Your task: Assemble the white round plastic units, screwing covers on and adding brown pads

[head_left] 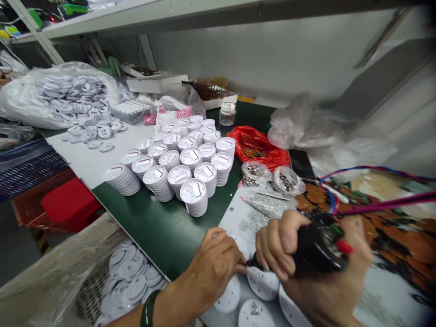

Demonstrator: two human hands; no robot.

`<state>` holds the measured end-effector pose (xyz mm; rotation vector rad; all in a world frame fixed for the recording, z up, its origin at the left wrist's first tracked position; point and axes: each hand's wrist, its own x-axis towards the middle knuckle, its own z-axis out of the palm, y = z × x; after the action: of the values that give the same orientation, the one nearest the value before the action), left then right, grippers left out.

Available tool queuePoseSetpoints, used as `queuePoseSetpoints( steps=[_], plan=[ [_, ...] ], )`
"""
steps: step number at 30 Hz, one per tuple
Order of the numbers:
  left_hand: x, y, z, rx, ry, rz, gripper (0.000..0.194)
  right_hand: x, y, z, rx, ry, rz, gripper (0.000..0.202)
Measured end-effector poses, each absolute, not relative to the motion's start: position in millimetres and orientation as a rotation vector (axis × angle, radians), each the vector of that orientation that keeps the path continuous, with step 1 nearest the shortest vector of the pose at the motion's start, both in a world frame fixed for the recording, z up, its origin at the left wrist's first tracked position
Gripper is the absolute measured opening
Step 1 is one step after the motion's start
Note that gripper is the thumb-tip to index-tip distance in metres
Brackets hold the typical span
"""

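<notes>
Tool of stout black plastic (315,250), our right hand (306,284) curling fingers round it. Left hand (218,256) bunched near its tip; pinch unclear.

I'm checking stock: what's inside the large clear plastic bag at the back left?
The large clear plastic bag holds heaped white, round plastic pieces. Whatever lies beneath the top ones is covered.

Blk tool (316,247), wht discs (227,295), dk grn tabletop (163,236), red bag (279,156).

Lit diffusely, with soft glare on the green bench (170,245) and dimness under the shelf (170,18). Blurred at the right hand (281,243) and black tool (316,247). Stretched toward the edges, darkened at upper right.
</notes>
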<state>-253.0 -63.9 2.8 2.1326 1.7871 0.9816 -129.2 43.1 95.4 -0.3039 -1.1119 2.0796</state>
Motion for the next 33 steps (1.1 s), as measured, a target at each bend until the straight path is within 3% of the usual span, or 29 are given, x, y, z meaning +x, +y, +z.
queuePoseSetpoints(
  steps=[4, 8, 10, 13, 17, 20, 25, 30, 33],
  plan=[
    [-247.6, -88.3, 6.9, 2.075, 1.785, 0.980, 0.018, -115.8, 29.5, 83.9, -0.283, -1.124, 2.229, 0.066],
    [-246.6, -119.3, -19.6, 2.209, 1.894, 1.043, 0.025, -107.6, 14.2, 60.7, -0.268, -1.122, 2.335, 0.069],
    [-246.2, -131.6, -39.1, 2.369, 1.918, 1.177, 0.029, -109.1, 8.0, 51.7, -0.253, -1.131, 2.344, 0.068],
    [-244.1, -141.5, -60.1, 2.496, 1.977, 1.064, 0.023, -115.2, 2.5, 43.7, -0.215, -1.145, 2.320, 0.065],
    [-240.9, -143.0, -67.1, 2.455, 2.079, 1.164, 0.023, -118.5, -1.2, 36.0, -0.176, -1.151, 2.317, 0.063],
    [-239.1, -143.3, -66.7, 2.475, 2.069, 1.041, 0.025, -116.6, -5.3, 31.4, -0.212, -1.200, 2.286, 0.065],
    [-236.9, -142.5, -68.8, 2.390, 2.120, 1.063, 0.044, -120.7, -14.7, 35.5, -0.303, -1.490, 2.162, 0.068],
    [-239.7, -138.8, -71.5, 2.459, 2.048, 1.163, 0.043, -115.2, -10.4, 52.2, -0.237, -1.499, 2.215, 0.069],
    [-241.6, -137.7, -69.5, 2.461, 2.042, 1.231, 0.032, -105.1, 9.7, 67.8, -0.229, -1.406, 2.164, 0.070]
  ],
)
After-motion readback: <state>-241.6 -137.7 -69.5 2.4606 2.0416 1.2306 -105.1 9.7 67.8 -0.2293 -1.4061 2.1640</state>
